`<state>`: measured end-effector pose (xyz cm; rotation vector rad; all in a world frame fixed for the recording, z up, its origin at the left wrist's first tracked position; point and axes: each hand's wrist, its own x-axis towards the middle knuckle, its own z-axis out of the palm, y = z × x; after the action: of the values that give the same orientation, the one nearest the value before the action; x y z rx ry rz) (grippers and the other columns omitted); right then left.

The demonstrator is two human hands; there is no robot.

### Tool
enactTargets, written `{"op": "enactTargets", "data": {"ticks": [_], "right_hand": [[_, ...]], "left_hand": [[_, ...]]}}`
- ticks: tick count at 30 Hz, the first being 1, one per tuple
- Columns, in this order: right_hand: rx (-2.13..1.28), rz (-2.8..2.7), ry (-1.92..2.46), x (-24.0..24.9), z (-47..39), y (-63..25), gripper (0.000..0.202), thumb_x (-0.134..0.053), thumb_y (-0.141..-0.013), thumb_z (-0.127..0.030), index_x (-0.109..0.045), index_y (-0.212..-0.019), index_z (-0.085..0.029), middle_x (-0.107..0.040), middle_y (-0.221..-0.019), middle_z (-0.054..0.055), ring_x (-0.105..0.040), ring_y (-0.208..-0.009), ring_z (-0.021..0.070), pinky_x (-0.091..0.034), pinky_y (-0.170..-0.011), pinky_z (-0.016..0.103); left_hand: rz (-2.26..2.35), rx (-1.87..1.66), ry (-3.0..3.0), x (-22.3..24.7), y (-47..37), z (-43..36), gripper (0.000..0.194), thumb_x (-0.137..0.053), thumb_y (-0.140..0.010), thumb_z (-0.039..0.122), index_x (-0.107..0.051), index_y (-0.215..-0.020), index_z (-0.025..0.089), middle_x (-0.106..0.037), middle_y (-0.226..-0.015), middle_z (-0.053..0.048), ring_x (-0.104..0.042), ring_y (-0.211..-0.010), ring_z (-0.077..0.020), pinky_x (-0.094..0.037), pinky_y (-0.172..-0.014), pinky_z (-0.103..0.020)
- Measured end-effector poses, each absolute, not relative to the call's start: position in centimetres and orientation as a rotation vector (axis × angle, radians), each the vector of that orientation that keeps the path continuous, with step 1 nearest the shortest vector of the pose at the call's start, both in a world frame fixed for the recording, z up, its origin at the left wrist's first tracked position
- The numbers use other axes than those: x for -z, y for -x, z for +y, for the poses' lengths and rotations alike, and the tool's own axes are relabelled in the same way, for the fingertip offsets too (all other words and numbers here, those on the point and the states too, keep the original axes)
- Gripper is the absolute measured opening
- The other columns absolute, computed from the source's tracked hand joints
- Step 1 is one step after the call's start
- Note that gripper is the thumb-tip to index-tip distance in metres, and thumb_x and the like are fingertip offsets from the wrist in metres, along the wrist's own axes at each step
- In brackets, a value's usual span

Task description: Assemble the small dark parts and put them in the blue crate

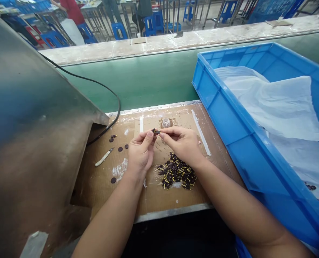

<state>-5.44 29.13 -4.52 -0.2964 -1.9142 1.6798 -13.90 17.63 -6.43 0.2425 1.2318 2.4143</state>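
Note:
My left hand [142, 150] is closed in a pinch on a small black part [154, 132] with a yellowish bit on it. At its right end, the fingertips of my right hand [181, 142] pinch the same part or a piece joined to it; the fingers hide which. Below my right hand lies a heap of small black pieces with yellow ends [177, 172] on the cardboard-covered worktop [159, 200]. Just beyond my fingertips stands a small clear cup-like holder [165, 123] with brown stains round it.
Several dark discs [113, 180] and a white-handled knife [104, 157] lie on the left. A metal housing [35, 118] with a black cable [100, 84] rises there. At right stands a blue crate [229, 107] with white sheets [283, 104]. Behind runs a green belt [137, 79].

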Motion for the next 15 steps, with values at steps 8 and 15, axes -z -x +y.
{"op": "enactTargets", "data": {"ticks": [8,15], "right_hand": [[-1.556,-2.038,0.192,4.3,29.5,5.2,0.019,-0.067,-0.093,-0.028,-0.077,-0.108,-0.023,-0.079,-0.104,0.003,-0.073,-0.089,0.0163,-0.061,-0.081,0.033],[-1.473,-2.065,0.229,4.3,29.5,5.1,0.019,-0.066,-0.094,-0.031,-0.077,-0.109,-0.028,-0.078,-0.109,0.001,-0.073,-0.093,0.019,-0.06,-0.085,0.038]], "left_hand": [[1.436,-2.46,-0.344,7.1,13.5,17.9,0.02,-0.089,-0.07,0.029,-0.078,-0.084,0.02,-0.076,-0.091,-0.005,-0.071,-0.086,-0.013,-0.057,-0.091,-0.026],[1.745,-2.395,-0.473,7.2,12.6,17.7,0.021,-0.081,-0.08,0.028,-0.078,-0.099,0.019,-0.075,-0.105,-0.008,-0.071,-0.1,-0.0177,-0.056,-0.099,-0.028]]}}
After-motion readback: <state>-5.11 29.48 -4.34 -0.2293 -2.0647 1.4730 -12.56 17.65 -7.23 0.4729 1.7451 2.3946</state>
